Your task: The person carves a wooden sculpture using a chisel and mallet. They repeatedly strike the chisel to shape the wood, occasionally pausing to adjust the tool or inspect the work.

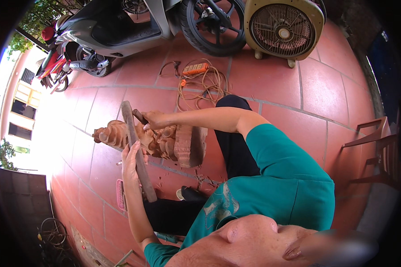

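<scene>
- Head view: left fingers (135,148) grip a long wooden bar (141,167); right fingers (151,119) close round a dark tool handle (139,116).
- Brown carving (167,139) lies beneath them on the floor (280,122), its long axis running leftward and rightward past the fingers, crossing under the bar; right hand nearer.
- No legible writing.

- Left of the wooden carving (113,134), bare red floor (78,147) can be crossed.
- The carving's middle is blocked by a wooden bar (143,172).
- Farther out, the way is tangled by cords (214,79).
- Close in, room is taken by a black trouser leg (170,216).
</scene>
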`<state>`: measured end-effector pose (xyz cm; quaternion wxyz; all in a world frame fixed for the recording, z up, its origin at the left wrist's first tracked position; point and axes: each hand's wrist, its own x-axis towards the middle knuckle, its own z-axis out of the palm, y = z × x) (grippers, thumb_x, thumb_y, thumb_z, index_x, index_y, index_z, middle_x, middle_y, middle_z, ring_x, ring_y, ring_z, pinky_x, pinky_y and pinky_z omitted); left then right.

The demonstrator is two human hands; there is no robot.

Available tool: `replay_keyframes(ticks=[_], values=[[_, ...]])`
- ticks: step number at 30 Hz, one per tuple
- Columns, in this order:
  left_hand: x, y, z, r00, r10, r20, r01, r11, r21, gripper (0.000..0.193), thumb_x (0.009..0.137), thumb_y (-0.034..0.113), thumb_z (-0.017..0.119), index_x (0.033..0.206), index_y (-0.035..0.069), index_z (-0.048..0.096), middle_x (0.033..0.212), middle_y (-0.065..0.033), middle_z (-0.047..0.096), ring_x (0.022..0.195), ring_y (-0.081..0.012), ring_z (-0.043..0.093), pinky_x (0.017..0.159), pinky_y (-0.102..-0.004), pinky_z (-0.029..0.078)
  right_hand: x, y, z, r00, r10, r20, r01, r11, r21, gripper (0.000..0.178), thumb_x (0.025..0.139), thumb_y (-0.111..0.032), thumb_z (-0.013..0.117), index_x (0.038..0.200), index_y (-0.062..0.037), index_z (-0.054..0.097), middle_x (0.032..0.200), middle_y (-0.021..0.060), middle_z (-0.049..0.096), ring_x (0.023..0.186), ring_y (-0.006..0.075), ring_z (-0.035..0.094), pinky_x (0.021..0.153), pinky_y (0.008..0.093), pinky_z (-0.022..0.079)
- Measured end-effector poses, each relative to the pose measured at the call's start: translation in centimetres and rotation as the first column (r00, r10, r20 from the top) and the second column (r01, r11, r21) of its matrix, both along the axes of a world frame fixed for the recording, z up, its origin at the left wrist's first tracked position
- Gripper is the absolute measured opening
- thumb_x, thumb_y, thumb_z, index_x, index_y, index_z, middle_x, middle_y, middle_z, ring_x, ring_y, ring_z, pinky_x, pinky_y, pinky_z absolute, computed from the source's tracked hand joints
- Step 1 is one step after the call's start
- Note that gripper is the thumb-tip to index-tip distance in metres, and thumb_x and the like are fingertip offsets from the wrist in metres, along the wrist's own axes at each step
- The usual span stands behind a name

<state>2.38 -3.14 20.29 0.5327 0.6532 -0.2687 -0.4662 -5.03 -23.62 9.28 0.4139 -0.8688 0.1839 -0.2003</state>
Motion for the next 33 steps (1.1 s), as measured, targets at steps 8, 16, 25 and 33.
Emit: replay_keyframes(ticks=[8, 16, 25, 33], values=[[-0.2, -0.2, -0.1, 0.999, -0.007, 0.033, 0.007, 1.0, -0.003, 0.024, 0.095, 0.029, 0.068, 0.096, 0.008, 0.057, 0.071, -0.0052, 0.062, 0.048, -0.0132, 0.059, 0.04, -0.025, 0.046, 0.2, -0.2, -0.4, 1.0, 0.003, 0.018, -0.003, 1.0, 0.008, 0.047, 0.079, -0.031, 0.078, 0.109, -0.0023, 0.055, 0.097, 0.0223, 0.068, 0.098, 0.0417, 0.066, 0.083, 0.0479, 0.051], [-0.5, -0.2, 0.0, 0.999, 0.005, 0.048, -0.005, 1.0, 0.009, 0.024, 0.094, 0.029, 0.067, 0.096, 0.007, 0.056, 0.071, -0.0048, 0.062, 0.05, -0.0126, 0.059, 0.042, -0.0251, 0.047, -0.2, 0.2, 0.1, 1.0, -0.008, 0.01, 0.007, 0.998, 0.055, 0.048, 0.079, -0.031, 0.078, 0.11, -0.0025, 0.055, 0.098, 0.0226, 0.068, 0.099, 0.0418, 0.066, 0.084, 0.0481, 0.051], [-0.1, -0.5, -0.4, 0.999, -0.011, 0.047, 0.011, 1.0, 0.001, 0.024, 0.094, 0.028, 0.068, 0.095, 0.007, 0.056, 0.072, -0.0051, 0.062, 0.051, -0.0137, 0.059, 0.043, -0.0268, 0.047, 0.5, 0.1, -0.6, 0.999, -0.046, 0.011, 0.046, 0.999, 0.018, 0.046, 0.079, -0.033, 0.08, 0.107, -0.0049, 0.056, 0.093, 0.0218, 0.067, 0.095, 0.0433, 0.066, 0.08, 0.0492, 0.05], [-0.2, -0.4, -0.4, 1.0, 0.012, 0.008, -0.012, 1.0, 0.01, 0.024, 0.095, 0.028, 0.068, 0.095, 0.007, 0.057, 0.071, -0.0053, 0.061, 0.049, -0.0144, 0.058, 0.042, -0.0274, 0.047, 0.2, 0.0, -0.3, 0.999, 0.019, 0.034, -0.02, 1.0, 0.024, 0.046, 0.079, -0.031, 0.078, 0.109, -0.0036, 0.056, 0.093, 0.022, 0.068, 0.095, 0.0416, 0.066, 0.081, 0.0484, 0.05]])
